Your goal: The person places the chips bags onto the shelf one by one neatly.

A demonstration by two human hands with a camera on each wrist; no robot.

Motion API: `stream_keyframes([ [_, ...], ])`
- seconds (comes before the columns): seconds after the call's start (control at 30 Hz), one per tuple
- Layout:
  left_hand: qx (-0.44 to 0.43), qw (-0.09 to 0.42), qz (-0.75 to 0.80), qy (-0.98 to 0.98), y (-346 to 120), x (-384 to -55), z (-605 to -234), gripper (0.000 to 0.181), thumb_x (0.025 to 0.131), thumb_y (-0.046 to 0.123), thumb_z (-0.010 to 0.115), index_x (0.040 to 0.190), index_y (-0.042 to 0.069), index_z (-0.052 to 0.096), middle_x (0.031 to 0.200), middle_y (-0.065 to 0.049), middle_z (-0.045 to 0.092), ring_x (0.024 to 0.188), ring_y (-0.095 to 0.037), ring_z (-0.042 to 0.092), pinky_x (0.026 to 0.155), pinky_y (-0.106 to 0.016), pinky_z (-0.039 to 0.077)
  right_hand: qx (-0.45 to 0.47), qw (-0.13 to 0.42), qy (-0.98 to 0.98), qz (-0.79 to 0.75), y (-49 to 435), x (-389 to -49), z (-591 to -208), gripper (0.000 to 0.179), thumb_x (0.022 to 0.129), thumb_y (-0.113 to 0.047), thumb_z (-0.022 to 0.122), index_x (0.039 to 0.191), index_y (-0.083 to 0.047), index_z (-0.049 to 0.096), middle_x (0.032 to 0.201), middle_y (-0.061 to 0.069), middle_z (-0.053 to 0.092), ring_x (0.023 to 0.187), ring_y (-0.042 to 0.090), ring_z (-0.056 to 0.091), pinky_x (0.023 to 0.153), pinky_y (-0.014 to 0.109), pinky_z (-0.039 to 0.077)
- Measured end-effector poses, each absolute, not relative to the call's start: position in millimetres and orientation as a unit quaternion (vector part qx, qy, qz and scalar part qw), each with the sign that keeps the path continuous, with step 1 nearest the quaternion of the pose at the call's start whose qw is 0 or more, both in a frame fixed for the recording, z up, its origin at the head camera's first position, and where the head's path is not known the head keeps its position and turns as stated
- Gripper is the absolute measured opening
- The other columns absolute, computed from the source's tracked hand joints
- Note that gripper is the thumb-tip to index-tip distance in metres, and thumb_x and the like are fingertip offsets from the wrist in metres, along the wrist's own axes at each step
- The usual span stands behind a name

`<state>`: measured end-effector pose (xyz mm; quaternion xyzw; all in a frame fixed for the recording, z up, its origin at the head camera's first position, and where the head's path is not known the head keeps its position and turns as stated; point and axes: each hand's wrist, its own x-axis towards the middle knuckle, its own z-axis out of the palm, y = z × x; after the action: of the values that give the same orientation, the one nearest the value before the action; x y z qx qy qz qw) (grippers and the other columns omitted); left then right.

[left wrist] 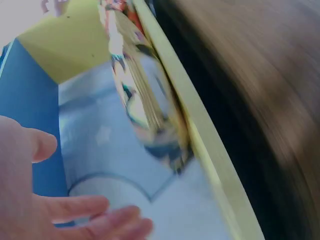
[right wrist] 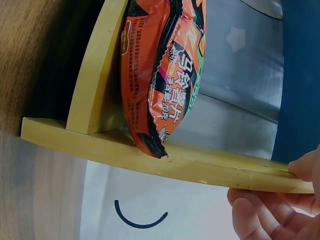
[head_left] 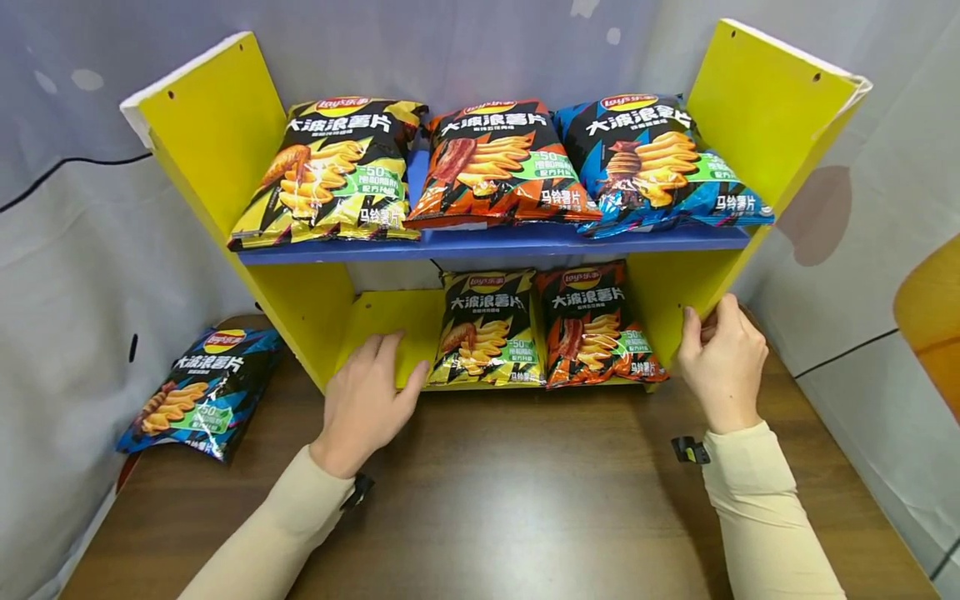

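A yellow shelf unit (head_left: 300, 333) with a blue middle board (head_left: 495, 242) stands on the table. On its lower level sit a yellow chip bag (head_left: 487, 329) and an orange chip bag (head_left: 596, 325), side by side. My left hand (head_left: 372, 400), fingers extended and thumb apart, is at the front of the lower level, left of the yellow bag, holding nothing. My right hand (head_left: 723, 362) grips the front edge of the right side panel (right wrist: 200, 167), thumb on the inner face and fingers outside. Beside that panel, the orange bag's lower corner shows close up in the right wrist view.
Along the upper level lie a yellow chip bag (head_left: 330, 171), an orange one (head_left: 498, 167) and a blue one (head_left: 660, 167). Another blue chip bag (head_left: 202, 387) lies on the wooden table (head_left: 510, 492), left of the unit. Pale curtains (head_left: 480, 42) hang behind.
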<state>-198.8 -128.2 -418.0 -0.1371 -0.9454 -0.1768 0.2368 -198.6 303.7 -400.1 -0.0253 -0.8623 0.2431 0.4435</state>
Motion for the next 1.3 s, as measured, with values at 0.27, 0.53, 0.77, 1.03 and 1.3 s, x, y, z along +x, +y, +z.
stream_keyframes([
  [0.27,-0.115,0.39,-0.185,-0.895,-217,-194,-415,0.028,0.095,0.03,0.061,0.096,0.003,0.07,0.084,-0.014,0.07,0.068,-0.032,0.062,0.053,-0.047,0.047,-0.024,0.444,-0.862,0.242,304,-198,-400,0.028,0.099,-0.02,0.062,0.088,0.006,0.056,0.07,0.022,0.059,0.064,0.046,0.059,0.06,0.057,0.04],
  [0.53,0.011,0.329,-0.184,-0.926,-320,-215,-407,0.036,0.095,0.027,0.057,0.109,-0.004,0.065,0.101,-0.028,0.065,0.09,-0.049,0.056,0.07,-0.063,0.041,-0.027,0.443,-0.863,0.243,305,-199,-398,0.028,0.099,-0.02,0.062,0.089,0.006,0.056,0.071,0.023,0.06,0.064,0.045,0.06,0.061,0.057,0.041],
  [0.77,0.063,0.04,-0.133,-0.988,-401,-236,-420,0.098,0.099,0.06,0.049,0.152,-0.019,0.025,0.138,-0.054,0.029,0.117,-0.069,0.035,0.09,-0.078,0.036,-0.028,0.44,-0.864,0.243,305,-200,-400,0.028,0.099,-0.021,0.062,0.09,0.005,0.056,0.071,0.022,0.06,0.065,0.045,0.06,0.062,0.057,0.041],
  [1.03,0.068,-0.14,-0.142,-0.978,-438,-253,-437,0.127,0.092,0.083,0.037,0.153,-0.021,-0.003,0.145,-0.057,0.019,0.121,-0.072,0.034,0.091,-0.079,0.04,-0.03,0.435,-0.867,0.242,304,-199,-401,0.027,0.099,-0.02,0.062,0.089,0.004,0.056,0.072,0.023,0.061,0.064,0.043,0.06,0.061,0.055,0.041],
  [1.3,0.063,-0.163,-0.147,-0.974,-438,-258,-441,0.129,0.09,0.085,0.037,0.153,-0.022,0.002,0.144,-0.055,0.026,0.114,-0.068,0.045,0.084,-0.073,0.046,-0.026,0.439,-0.865,0.242,306,-199,-400,0.028,0.099,-0.02,0.062,0.089,0.005,0.056,0.072,0.022,0.06,0.064,0.043,0.06,0.061,0.056,0.041],
])
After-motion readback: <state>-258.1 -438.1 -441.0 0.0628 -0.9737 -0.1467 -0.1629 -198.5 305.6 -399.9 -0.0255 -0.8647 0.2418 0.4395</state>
